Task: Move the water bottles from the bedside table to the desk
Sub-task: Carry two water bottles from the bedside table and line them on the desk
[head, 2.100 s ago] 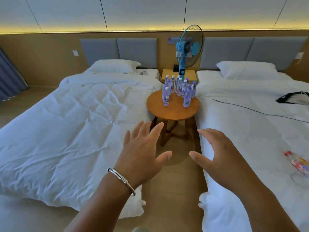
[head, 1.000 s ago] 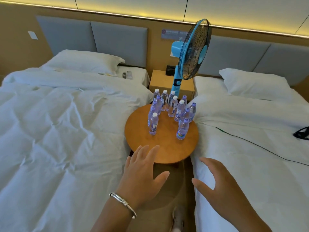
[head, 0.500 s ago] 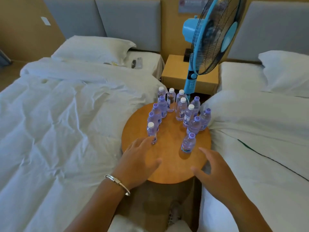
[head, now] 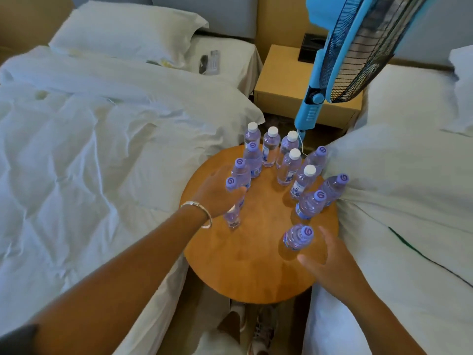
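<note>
Several small clear water bottles with purple or white caps stand on the round wooden table point(head: 245, 267) between two beds. My left hand point(head: 215, 196) grips the front-left bottle point(head: 232, 217); my thumb crosses its body, and its purple cap shows above the hand. My right hand point(head: 330, 260) is spread open just right of the nearest bottle point(head: 297, 238), thumb in front and fingers beside it, without closing on it. The other bottles point(head: 289, 167) cluster toward the table's far edge.
A blue standing fan point(head: 311, 108) rises behind the table, in front of a wooden nightstand point(head: 279, 80) with a black box on it. White beds point(head: 89, 155) flank the table closely on both sides. My feet point(head: 256, 326) are on the floor below the table.
I have walked up to the table and leaned over it. My left hand has reached forward and closed round the front-left bottle. My right hand has come up beside the nearest bottle.
</note>
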